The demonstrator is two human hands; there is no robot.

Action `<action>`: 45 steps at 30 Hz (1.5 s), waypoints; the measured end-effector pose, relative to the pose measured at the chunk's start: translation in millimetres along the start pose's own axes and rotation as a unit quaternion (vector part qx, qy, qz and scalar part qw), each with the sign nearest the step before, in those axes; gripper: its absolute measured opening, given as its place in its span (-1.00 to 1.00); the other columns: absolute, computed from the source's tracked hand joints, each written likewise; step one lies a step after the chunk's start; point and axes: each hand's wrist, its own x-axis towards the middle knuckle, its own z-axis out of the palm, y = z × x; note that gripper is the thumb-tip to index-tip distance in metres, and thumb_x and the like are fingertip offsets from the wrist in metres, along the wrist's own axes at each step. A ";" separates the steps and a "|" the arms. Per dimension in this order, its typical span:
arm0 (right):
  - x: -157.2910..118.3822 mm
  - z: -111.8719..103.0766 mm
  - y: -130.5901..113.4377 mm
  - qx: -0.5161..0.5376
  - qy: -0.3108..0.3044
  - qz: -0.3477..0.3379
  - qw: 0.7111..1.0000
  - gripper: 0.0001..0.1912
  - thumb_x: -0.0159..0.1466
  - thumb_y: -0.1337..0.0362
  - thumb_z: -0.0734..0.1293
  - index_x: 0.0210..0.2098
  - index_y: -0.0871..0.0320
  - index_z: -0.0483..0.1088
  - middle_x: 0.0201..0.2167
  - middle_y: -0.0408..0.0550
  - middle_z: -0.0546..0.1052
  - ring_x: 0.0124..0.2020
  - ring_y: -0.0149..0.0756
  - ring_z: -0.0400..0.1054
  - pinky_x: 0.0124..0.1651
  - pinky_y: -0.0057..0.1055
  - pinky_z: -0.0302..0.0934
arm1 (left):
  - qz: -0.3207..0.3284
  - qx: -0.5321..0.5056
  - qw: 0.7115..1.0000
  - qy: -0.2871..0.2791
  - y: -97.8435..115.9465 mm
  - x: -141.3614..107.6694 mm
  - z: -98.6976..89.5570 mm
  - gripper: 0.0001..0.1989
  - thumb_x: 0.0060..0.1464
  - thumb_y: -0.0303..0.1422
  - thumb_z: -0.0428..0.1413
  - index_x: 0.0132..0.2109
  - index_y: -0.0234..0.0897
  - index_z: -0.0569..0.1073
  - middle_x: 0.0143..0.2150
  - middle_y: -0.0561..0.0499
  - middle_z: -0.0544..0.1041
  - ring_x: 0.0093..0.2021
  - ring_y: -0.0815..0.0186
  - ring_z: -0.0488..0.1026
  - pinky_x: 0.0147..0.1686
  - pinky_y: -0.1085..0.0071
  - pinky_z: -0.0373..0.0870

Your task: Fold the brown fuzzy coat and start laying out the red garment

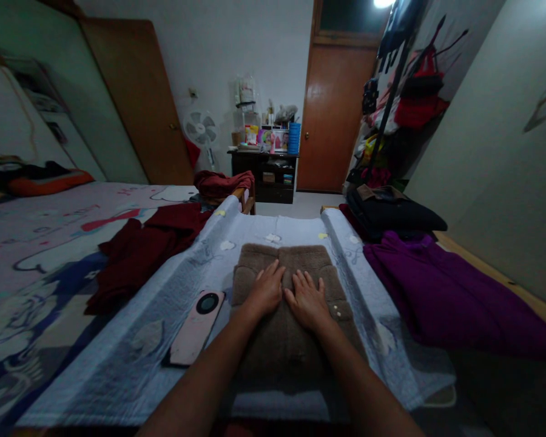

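Note:
A brown fuzzy garment [295,358], folded into a rough rectangle, lies flat on a pale blue quilted cover [277,227]. My left hand [269,286] rests palm down on its middle, fingers stretched out toward the far edge. Beside it, my right hand [307,297] is also pressed flat on the cloth with its fingers spread. Neither hand grips anything. Small pale buttons show on the garment's right side. To the left of the garment lies a pink smartphone [195,334] with a round dark camera ring, apart from my hands.
Dark red cloth [152,249] lies on the patterned bed [73,212] at left. Folded purple clothing [446,291] and a black folded pile [394,212] are at right. A fan [201,128], a dark cabinet [264,182] and a wooden door [334,115] stand at the back.

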 end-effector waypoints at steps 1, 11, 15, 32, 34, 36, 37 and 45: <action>-0.2 0.0 0.0 0.000 0.000 0.001 1.000 -0.35 0.38 -0.03 -0.03 0.33 0.18 0.10 0.38 0.08 0.05 0.40 -0.05 -0.17 0.34 0.14 -0.43 | -0.003 0.016 1.000 0.009 0.3 -11.3 1.9 -0.48 0.22 -0.43 -0.13 0.31 -0.30 0.20 0.41 -0.14 0.08 0.40 0.24 0.01 0.33 0.16 -0.01; -9.3 -6.3 -1.6 0.030 0.058 -0.028 0.997 -0.52 0.39 0.08 0.06 0.19 0.13 0.28 0.27 0.08 0.28 0.33 -0.13 0.03 0.35 0.05 -0.33 | -0.050 0.068 0.995 0.048 -0.5 -46.9 11.9 -0.49 0.28 -0.29 -0.20 0.33 -0.18 0.19 0.41 -0.02 0.09 0.40 0.18 -0.01 0.34 0.06 -0.04; -27.7 -9.3 -5.3 0.057 0.041 -0.080 0.994 -0.54 0.40 0.16 0.05 0.21 0.12 0.25 0.28 0.05 0.28 0.32 -0.22 0.08 0.34 -0.10 -0.19 | -0.046 0.070 0.995 0.046 0.4 -46.7 9.7 -0.50 0.28 -0.29 -0.19 0.32 -0.21 0.21 0.40 -0.04 0.12 0.40 0.18 0.00 0.33 0.05 -0.03; -45.2 7.7 -9.8 0.026 0.057 -0.092 0.994 -0.48 0.41 0.15 0.02 0.31 0.15 0.15 0.35 0.01 0.15 0.36 -0.23 -0.02 0.38 -0.15 -0.27 | 0.001 -0.025 0.998 0.049 17.9 -71.8 14.0 -0.52 0.28 -0.42 -0.21 0.30 -0.28 0.22 0.35 -0.07 0.24 0.36 0.28 0.09 0.34 0.14 -0.04; -43.7 9.5 -5.2 0.052 0.068 -0.101 0.991 -0.50 0.41 0.17 0.03 0.29 0.15 0.18 0.32 0.03 0.20 0.35 -0.22 0.02 0.36 -0.11 -0.20 | 0.009 -0.015 0.998 0.064 21.2 -76.1 16.4 -0.52 0.28 -0.42 -0.21 0.30 -0.32 0.22 0.34 -0.10 0.25 0.36 0.24 0.10 0.34 0.13 -0.01; -41.2 11.1 0.5 0.087 0.090 -0.116 0.985 -0.52 0.40 0.21 0.03 0.26 0.14 0.21 0.28 0.06 0.28 0.31 -0.20 0.10 0.33 -0.07 -0.10 | 0.014 -0.003 0.997 0.082 23.0 -78.4 17.8 -0.52 0.28 -0.42 -0.20 0.29 -0.36 0.23 0.33 -0.12 0.26 0.36 0.21 0.11 0.32 0.11 0.02; -40.0 11.7 3.3 0.104 0.103 -0.123 0.982 -0.52 0.40 0.23 0.04 0.25 0.15 0.22 0.25 0.07 0.32 0.28 -0.20 0.15 0.31 -0.07 -0.05 | 0.015 0.001 0.996 0.090 23.6 -78.9 18.3 -0.53 0.28 -0.42 -0.19 0.28 -0.36 0.24 0.32 -0.12 0.28 0.35 0.20 0.13 0.32 0.11 0.04; -41.8 14.2 5.5 0.042 0.113 -0.122 0.985 -0.55 0.37 0.29 0.07 0.18 0.25 0.30 0.23 0.12 0.34 0.28 -0.15 0.15 0.32 -0.09 -0.06 | 0.025 0.021 0.987 0.159 27.9 -84.0 27.2 -0.59 0.23 -0.48 -0.12 0.16 -0.38 0.39 0.18 -0.17 0.45 0.22 0.15 0.34 0.22 0.11 0.25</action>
